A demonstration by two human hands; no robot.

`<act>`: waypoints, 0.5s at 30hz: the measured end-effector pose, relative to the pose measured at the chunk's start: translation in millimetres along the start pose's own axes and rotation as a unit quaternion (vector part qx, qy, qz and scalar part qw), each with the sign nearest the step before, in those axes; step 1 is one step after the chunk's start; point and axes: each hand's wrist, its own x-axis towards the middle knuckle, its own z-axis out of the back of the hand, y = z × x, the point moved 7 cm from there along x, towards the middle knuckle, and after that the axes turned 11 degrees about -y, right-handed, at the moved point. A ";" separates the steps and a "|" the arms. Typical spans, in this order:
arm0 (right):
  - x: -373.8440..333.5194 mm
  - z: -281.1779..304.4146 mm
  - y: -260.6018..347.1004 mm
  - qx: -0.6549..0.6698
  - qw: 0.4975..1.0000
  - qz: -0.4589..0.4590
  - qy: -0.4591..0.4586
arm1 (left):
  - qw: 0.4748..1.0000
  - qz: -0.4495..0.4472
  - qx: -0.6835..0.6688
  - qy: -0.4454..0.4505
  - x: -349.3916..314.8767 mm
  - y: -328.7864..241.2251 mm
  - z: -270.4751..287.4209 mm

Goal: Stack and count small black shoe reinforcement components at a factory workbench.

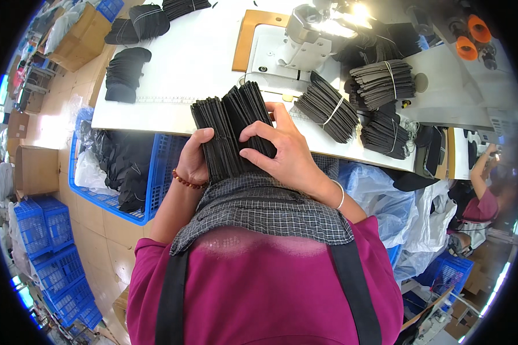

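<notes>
Two thick stacks of black fabric pieces (pixel 217 141) rest side by side at the table's front edge, above my lap. My left hand (pixel 195 155) is closed round the left side of the left stack, its thumb on the near face. On the right stack, my right hand (pixel 282 144) grips with bent, spread fingers, the index and thumb pressing its front. Just right of this hand lies a tied bundle of dark pieces (pixel 328 108). Behind the stacks stands a sewing machine (pixel 311 43), its lamp lit.
More tied bundles (pixel 383 83) lie to the right of the machine. Black piles (pixel 125 75) sit on the white table (pixel 178 63) at the left. A blue crate (pixel 149 198) with dark pieces stands below left; plastic bags (pixel 380 192) hang below right. Another person (pixel 482 201) works at far right.
</notes>
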 end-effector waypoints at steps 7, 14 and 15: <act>-0.9 4.1 4.1 0.029 0.997 0.014 0.067 | 1.000 0.014 0.002 -0.018 -1.5 2.3 5.8; -1.4 7.4 0.9 0.057 0.992 -0.002 0.115 | 1.000 0.017 0.021 -0.010 -1.0 2.7 5.1; -1.3 7.5 1.2 0.052 0.992 0.005 0.111 | 1.000 0.019 0.021 -0.011 -0.9 3.3 3.4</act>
